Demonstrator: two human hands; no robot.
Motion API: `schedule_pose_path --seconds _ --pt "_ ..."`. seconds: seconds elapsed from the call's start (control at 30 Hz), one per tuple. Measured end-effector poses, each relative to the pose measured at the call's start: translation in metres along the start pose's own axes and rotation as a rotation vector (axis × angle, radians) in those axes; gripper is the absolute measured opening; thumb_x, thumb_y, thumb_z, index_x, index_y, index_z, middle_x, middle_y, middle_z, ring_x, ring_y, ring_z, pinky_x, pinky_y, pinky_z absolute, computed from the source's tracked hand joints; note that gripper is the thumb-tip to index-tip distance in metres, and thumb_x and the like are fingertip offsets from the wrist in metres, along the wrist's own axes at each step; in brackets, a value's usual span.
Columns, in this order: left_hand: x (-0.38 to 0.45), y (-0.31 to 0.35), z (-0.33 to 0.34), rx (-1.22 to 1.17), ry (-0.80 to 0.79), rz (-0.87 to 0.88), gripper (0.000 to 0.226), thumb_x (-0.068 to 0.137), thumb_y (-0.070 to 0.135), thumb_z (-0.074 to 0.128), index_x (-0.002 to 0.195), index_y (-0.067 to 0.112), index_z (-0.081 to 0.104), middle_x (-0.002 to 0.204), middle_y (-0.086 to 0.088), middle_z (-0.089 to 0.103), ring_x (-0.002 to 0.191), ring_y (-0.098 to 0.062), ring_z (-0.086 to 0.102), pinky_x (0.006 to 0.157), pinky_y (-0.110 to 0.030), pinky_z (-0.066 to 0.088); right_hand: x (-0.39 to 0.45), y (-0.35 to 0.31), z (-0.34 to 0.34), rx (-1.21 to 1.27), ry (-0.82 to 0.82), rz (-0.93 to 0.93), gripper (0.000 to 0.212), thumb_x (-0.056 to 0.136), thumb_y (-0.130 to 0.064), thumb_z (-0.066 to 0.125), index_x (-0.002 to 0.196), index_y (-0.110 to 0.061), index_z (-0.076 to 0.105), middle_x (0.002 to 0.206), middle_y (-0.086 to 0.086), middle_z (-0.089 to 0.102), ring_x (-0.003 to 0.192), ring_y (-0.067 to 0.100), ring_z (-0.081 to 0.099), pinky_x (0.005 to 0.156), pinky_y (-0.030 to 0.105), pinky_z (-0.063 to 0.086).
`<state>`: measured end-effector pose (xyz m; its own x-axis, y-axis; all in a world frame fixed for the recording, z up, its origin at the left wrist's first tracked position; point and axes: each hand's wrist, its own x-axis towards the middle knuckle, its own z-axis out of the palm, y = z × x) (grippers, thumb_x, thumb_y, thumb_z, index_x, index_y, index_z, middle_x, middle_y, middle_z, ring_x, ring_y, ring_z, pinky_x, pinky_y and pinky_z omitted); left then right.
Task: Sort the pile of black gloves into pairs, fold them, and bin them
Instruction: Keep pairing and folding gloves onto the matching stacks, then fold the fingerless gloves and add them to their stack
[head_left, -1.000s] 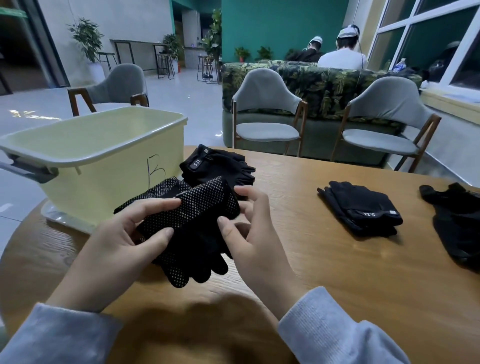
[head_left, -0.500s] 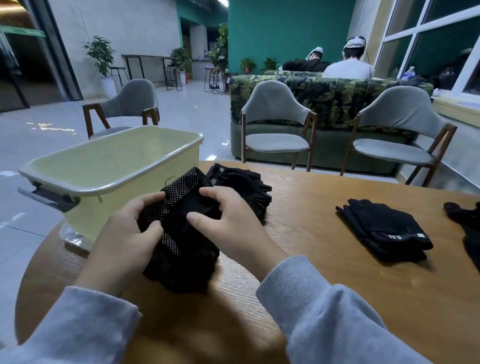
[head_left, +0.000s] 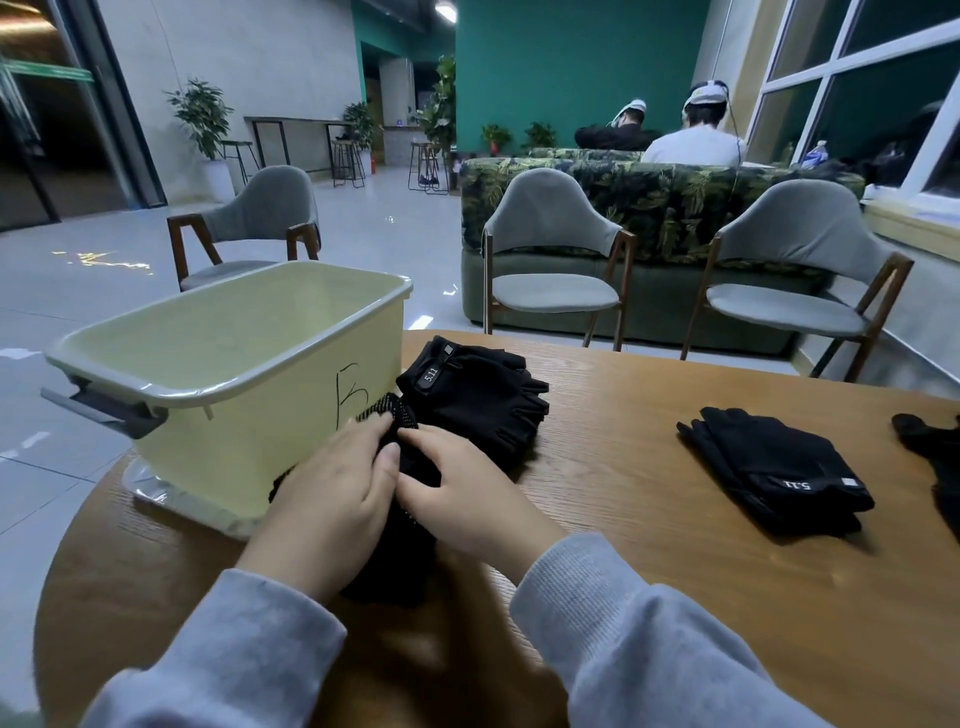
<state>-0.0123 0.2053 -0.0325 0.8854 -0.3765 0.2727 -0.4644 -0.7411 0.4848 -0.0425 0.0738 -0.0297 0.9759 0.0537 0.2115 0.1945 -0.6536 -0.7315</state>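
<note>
both hands, left hand (head_left: 332, 493) and right hand (head_left: 467, 493), press flat on the folded gloves (head_left: 395, 551) beneath them.

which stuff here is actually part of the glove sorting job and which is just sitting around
Part of the job:
- dotted gloves under left hand and right hand
- folded pair beside the bin
- yellow bin
- folded pair further right
- loose gloves at the right edge

Just lying about:
- grey chairs
- leaf-print sofa
- bar stools
</note>
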Motion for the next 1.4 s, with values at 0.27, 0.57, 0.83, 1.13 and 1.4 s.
schedule_pose_path --seconds 0.27,0.57,0.83,1.13,1.4 --pt "0.002 0.000 0.010 0.197 -0.098 -0.065 0.052 0.100 0.039 0.015 0.150 0.024 0.010 0.157 0.009 0.007 0.144 -0.010 0.002 0.116 -0.031 0.004 -0.031 0.017 -0.005 0.037 0.015 -0.002 0.056 0.095 -0.026 0.053 0.146 -0.022 0.031 0.147 -0.011 0.036 0.128 -0.009 0.029 0.091 -0.007 0.015" --pt "-0.022 0.024 0.028 0.335 0.120 0.054 0.084 0.077 0.056 -0.009 0.147 0.026 0.025 0.155 0.009 0.018 0.143 -0.009 -0.006 0.112 -0.037 -0.013 -0.065 0.027 -0.021 0.025 0.083 -0.033 0.056 0.096 -0.029 0.052 0.146 -0.025 0.028 0.149 -0.015 0.031 0.126 -0.016 0.020 0.098 -0.004 0.011" --pt "-0.040 0.062 0.056 0.227 0.170 0.117 0.071 0.087 0.052 0.009 0.147 0.017 0.024 0.154 0.005 0.012 0.142 -0.009 -0.005 0.109 -0.030 -0.024 -0.104 0.055 -0.040 -0.242 0.060 0.002 0.077 0.097 -0.039 0.044 0.147 -0.031 -0.014 0.151 -0.023 -0.019 0.134 -0.008 -0.028 0.118 0.032 -0.008" --pt "-0.049 0.122 0.104 -0.059 -0.054 0.034 0.066 0.098 0.045 0.017 0.142 0.025 -0.027 0.139 0.019 -0.040 0.124 0.004 -0.039 0.104 -0.030 -0.027 -0.149 0.083 -0.074 -0.377 0.230 0.123 0.095 0.092 -0.053 0.043 0.121 -0.046 -0.047 0.130 -0.027 -0.052 0.126 -0.001 -0.043 0.106 0.029 -0.024" --pt "-0.065 0.165 0.133 -0.237 -0.255 0.176 0.066 0.096 0.047 0.020 0.130 0.037 -0.036 0.143 0.015 -0.040 0.129 -0.001 -0.038 0.106 -0.029 -0.025 -0.189 0.121 -0.120 -0.467 0.312 0.375 0.095 0.091 -0.048 0.048 0.127 -0.041 -0.040 0.137 -0.021 -0.045 0.130 0.005 -0.041 0.110 0.034 -0.020"
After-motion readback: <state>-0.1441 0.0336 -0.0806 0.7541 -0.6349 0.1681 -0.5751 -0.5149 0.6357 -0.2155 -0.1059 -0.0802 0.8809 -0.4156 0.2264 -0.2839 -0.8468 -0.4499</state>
